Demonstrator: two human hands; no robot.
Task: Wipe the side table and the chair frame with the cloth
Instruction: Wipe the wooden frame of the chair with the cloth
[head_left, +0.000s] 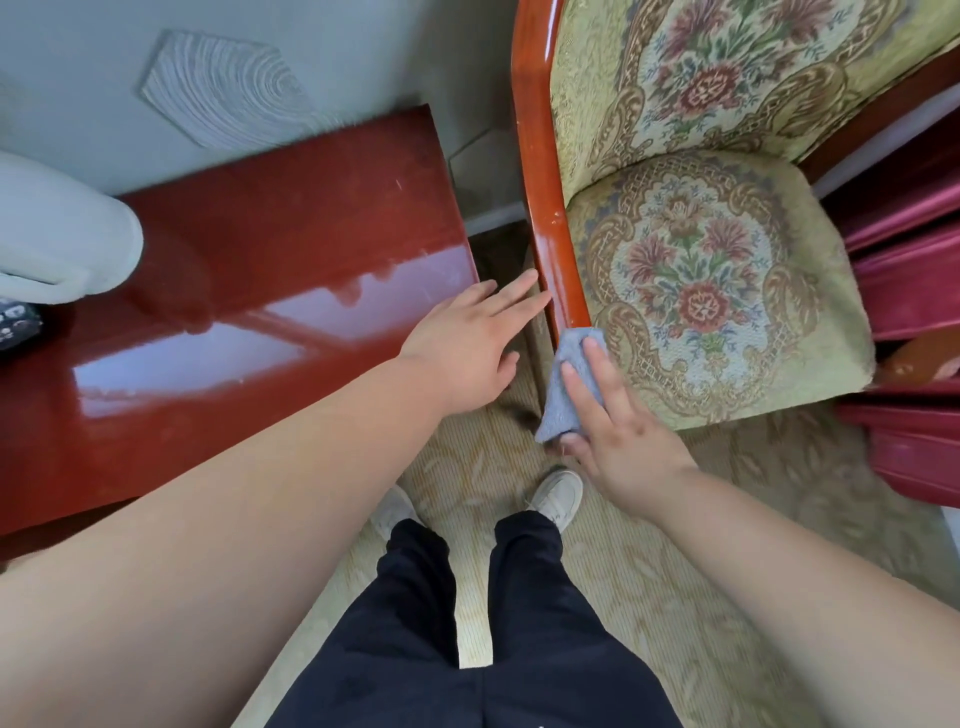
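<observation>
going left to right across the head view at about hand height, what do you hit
white appliance → side table → left hand → wooden chair frame → blue-grey cloth under the right hand → floral seat cushion → pink fabric

At the left edge of the frame I lose most of a white rounded plastic object (57, 234); below it a small dark patterned item (15, 325) is cut off, too little showing to identify; the folded grey-blue cloth (563, 384) is partly covered by the right hand's fingers (597, 384); the glossy red-brown wooden chair frame (540, 171) runs out at the top edge.
</observation>
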